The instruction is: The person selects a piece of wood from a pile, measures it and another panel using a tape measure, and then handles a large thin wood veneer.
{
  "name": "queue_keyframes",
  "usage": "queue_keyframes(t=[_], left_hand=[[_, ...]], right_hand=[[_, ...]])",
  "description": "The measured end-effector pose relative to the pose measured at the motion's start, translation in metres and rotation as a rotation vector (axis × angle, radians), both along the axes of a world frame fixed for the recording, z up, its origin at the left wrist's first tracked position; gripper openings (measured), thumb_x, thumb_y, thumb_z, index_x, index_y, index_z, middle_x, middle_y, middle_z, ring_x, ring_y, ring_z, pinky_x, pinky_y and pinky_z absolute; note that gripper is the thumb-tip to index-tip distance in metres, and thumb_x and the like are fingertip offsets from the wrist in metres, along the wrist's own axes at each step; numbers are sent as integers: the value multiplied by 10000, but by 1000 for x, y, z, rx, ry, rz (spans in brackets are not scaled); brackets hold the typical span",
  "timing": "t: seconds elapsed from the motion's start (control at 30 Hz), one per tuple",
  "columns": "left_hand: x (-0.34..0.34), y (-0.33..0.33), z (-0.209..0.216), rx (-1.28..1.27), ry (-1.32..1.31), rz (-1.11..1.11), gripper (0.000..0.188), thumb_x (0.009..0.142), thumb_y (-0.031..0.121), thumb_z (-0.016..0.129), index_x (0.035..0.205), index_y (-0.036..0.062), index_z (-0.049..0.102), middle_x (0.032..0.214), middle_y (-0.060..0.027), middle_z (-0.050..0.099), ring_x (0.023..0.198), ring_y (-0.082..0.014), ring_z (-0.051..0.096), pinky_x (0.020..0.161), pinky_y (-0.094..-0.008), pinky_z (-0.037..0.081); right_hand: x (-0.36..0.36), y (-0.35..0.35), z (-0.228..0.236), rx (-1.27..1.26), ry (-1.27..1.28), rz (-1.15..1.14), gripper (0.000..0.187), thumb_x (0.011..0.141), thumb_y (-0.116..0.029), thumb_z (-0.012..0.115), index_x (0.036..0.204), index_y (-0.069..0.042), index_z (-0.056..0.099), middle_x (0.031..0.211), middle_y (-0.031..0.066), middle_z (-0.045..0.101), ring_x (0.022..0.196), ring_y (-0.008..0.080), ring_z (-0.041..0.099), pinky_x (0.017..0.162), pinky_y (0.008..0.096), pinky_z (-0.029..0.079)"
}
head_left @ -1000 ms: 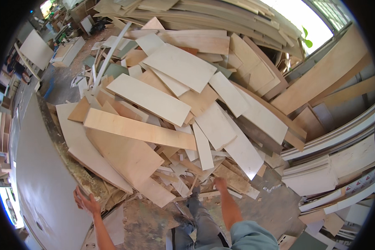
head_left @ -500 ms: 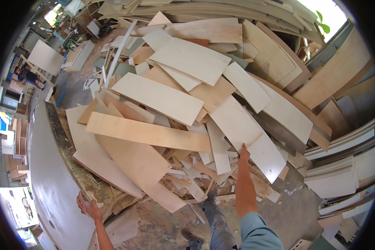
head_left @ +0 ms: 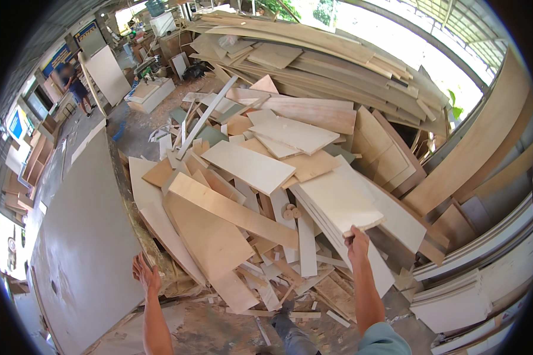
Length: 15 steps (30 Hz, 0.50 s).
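Note:
My right hand (head_left: 356,244) grips the near end of a white wooden board (head_left: 336,201), thumb on top. That board slants up over a long white panel (head_left: 373,269) lying beneath it. My left hand (head_left: 146,274) is by the edge of a large grey-topped table (head_left: 86,236), fingers spread and holding nothing; whether it touches the edge I cannot tell. Between my hands lies a heap of offcuts, with a long plywood strip (head_left: 231,210), a wide plywood piece (head_left: 204,222) and another white board (head_left: 249,165). Small round wooden discs (head_left: 291,212) show near the middle.
Long stacked sheets (head_left: 314,65) lie behind the heap. Tall curved-looking panels (head_left: 485,136) lean at the right, above stacked white boards (head_left: 456,302). A person (head_left: 77,89) stands at the far left near an upright white panel (head_left: 108,74). Scraps litter the floor by my foot (head_left: 284,310).
My right hand has lifted the near end of a white board, uncovering the long panel and the round discs. The view has tilted up, and my left hand stays by the table edge.

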<state>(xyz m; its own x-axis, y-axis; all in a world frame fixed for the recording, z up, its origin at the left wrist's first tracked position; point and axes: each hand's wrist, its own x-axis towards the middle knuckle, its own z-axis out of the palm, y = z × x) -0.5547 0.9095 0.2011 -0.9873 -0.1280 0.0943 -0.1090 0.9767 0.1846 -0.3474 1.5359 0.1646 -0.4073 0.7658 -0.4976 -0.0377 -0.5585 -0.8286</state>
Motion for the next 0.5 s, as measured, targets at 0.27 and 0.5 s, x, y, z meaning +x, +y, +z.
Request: queue_keyframes(t=[0.27,0.5], left_hand=[[-9,-37,13,401,-162,-68,625,807,230,656,1352,51,408,1422,-205,318,1315,-362,319,1054,-451,295],[82,28,-10,799,96,2,338,823,174,651,1101,-9,588,1033,-136,616,970,-261,583,851,-375,466]], right_hand=[[79,-97,79,-83,40,-31,151,857,-144,642,782,-27,583,668,48,588,487,125,513,447,268,418],[154,-110,219,-2,123,-149,184,832,-134,641,693,-82,532,535,-10,473,411,81,410,432,256,388]])
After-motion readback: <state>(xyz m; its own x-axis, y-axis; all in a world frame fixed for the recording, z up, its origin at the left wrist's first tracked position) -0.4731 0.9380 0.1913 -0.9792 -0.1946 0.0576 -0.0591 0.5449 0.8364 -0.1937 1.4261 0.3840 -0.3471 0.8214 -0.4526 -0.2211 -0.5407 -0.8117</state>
